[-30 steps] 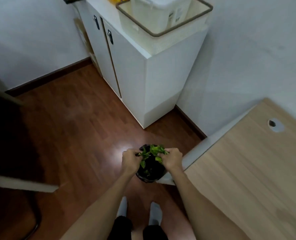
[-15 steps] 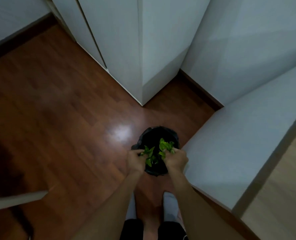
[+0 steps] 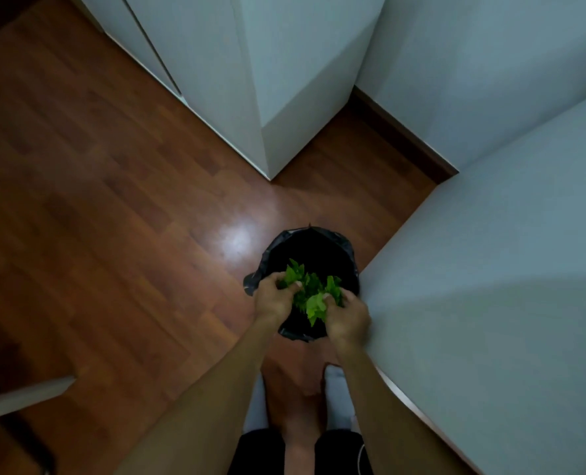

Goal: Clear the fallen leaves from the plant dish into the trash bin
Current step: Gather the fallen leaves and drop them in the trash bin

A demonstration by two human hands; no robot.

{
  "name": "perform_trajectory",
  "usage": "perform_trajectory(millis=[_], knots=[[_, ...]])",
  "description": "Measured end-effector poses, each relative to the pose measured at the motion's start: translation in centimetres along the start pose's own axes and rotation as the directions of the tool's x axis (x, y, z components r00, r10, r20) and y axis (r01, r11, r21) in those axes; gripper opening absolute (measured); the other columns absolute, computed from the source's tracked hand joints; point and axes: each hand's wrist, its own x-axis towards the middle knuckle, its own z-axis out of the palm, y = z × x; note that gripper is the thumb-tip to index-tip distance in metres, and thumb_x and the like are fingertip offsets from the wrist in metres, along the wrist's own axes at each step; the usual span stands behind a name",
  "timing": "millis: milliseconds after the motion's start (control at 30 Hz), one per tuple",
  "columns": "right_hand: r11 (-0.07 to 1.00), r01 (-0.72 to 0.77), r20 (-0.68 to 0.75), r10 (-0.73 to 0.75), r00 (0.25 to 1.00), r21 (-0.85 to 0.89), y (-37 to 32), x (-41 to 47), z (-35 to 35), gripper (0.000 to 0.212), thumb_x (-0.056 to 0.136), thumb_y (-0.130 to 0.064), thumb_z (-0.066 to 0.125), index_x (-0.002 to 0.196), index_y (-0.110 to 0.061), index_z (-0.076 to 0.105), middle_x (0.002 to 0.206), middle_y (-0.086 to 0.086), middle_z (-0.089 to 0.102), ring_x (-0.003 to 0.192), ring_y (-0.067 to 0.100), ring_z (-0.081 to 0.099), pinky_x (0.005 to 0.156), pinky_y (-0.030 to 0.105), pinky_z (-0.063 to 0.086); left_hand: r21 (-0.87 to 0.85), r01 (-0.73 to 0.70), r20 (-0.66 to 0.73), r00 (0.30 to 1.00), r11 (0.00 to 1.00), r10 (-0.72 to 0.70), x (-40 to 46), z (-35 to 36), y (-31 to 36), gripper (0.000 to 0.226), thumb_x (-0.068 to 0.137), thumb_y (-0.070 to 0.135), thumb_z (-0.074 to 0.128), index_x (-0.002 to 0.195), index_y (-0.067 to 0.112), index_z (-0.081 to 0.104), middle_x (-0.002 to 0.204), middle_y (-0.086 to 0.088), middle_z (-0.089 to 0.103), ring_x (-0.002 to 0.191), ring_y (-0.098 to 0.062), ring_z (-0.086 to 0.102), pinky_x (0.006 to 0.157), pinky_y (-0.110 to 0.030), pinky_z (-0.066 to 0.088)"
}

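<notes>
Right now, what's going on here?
A person stands over a black-lined bin on the wood floor, beside a white cabinet. Both hands hold a bunch of green leaves above the bin's opening: the left hand grips one side, the right hand the other. The leaves have not been dropped in yet.

Hands: left hand [image 3: 273, 297] and right hand [image 3: 347, 317] gripping bright green leaves [image 3: 310, 293].
Below: round black-lined trash bin [image 3: 346, 252] on brown wooden floor [image 3: 96, 200].
</notes>
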Motion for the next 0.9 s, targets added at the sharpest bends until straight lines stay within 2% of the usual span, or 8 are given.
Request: perform_trajectory(millis=[100, 233, 300, 500, 633, 733, 900], knots=[[1.000, -0.007, 0.028, 0.007, 1.000, 0.022, -0.6, 0.2, -0.5, 0.029, 0.092, -0.017, 0.064, 0.119, -0.012, 0.067, 0.110, 0.009, 0.071, 0.101, 0.028, 0.066, 0.086, 0.030, 0.053, 0.044, 0.002, 0.040, 0.999, 0.999, -0.003, 0.2, -0.3, 0.4, 0.047, 0.089, 0.024, 0.065, 0.131, 0.010, 0.053, 0.120, -0.009, 0.063, 0.104, -0.021, 0.060, 0.085, -0.027, 0.048], [0.992, -0.042, 0.081, 0.033, 0.996, 0.123, -1.0, 0.2, -0.6, 0.035, 0.094, -0.010, 0.059, 0.129, -0.011, 0.060, 0.126, 0.008, 0.064, 0.110, 0.021, 0.062, 0.093, 0.023, 0.047, 0.095, -0.031, 0.098, 0.995, 0.995, 0.022, 0.2, -0.6, 1.2, 0.041, 0.095, 0.019, 0.055, 0.134, 0.007, 0.051, 0.134, -0.011, 0.057, 0.122, -0.023, 0.054, 0.093, -0.023, 0.041], [0.989, -0.045, 0.106, 0.030, 0.994, 0.143, -1.0, -0.1, -0.4, 0.037, 0.095, -0.009, 0.057, 0.131, -0.011, 0.058, 0.130, 0.009, 0.062, 0.114, 0.021, 0.060, 0.096, 0.025, 0.046, 0.103, -0.033, 0.113, 0.993, 0.994, 0.021, 0.1, -0.8, 1.5, 0.040, 0.097, 0.015, 0.051, 0.136, 0.007, 0.050, 0.137, -0.010, 0.055, 0.126, -0.022, 0.050, 0.095, -0.020, 0.038], [0.990, -0.021, 0.100, 0.007, 0.995, 0.139, -1.1, -1.1, -0.4, 0.044, 0.094, -0.011, 0.058, 0.137, -0.016, 0.051, 0.136, 0.009, 0.057, 0.122, 0.021, 0.056, 0.104, 0.031, 0.045, 0.139, -0.072, 0.171, 0.984, 0.988, 0.047, -0.8, -1.5, 1.2, 0.043, 0.098, 0.015, 0.049, 0.140, 0.007, 0.045, 0.142, -0.010, 0.050, 0.130, -0.022, 0.047, 0.104, -0.023, 0.037], [0.994, -0.004, 0.116, -0.009, 0.993, 0.113, -1.8, -2.4, -0.8, 0.048, 0.094, -0.016, 0.060, 0.140, -0.018, 0.047, 0.139, 0.007, 0.054, 0.125, 0.019, 0.052, 0.105, 0.029, 0.042, 0.143, -0.091, 0.223, 0.973, 0.986, 0.058, -2.5, -2.3, 1.2, 0.052, 0.096, 0.017, 0.051, 0.145, 0.010, 0.035, 0.142, -0.011, 0.049, 0.129, -0.023, 0.048, 0.102, -0.025, 0.039], [0.996, 0.012, 0.138, -0.024, 0.990, 0.088, -3.0, -4.4, -1.4, 0.052, 0.093, -0.018, 0.061, 0.142, -0.019, 0.045, 0.138, 0.005, 0.054, 0.124, 0.018, 0.051, 0.099, 0.022, 0.039, 0.126, -0.108, 0.238, 0.968, 0.986, 0.076, -4.3, -3.6, 2.1, 0.058, 0.096, 0.018, 0.052, 0.149, 0.014, 0.027, 0.141, -0.012, 0.048, 0.128, -0.022, 0.048, 0.104, -0.029, 0.041], [0.996, 0.093, 0.165, -0.091, 0.982, -0.007, -5.1, -8.5, -3.5, 0.057, 0.094, -0.020, 0.059, 0.147, -0.018, 0.036, 0.146, 0.005, 0.045, 0.132, 0.020, 0.044, 0.107, 0.026, 0.035, 0.125, -0.164, 0.281, 0.952, 0.979, 0.123, -8.1, -6.9, 4.5, 0.054, 0.096, 0.023, 0.053, 0.145, 0.012, 0.036, 0.147, -0.006, 0.044, 0.133, -0.020, 0.043, 0.104, -0.025, 0.036]])
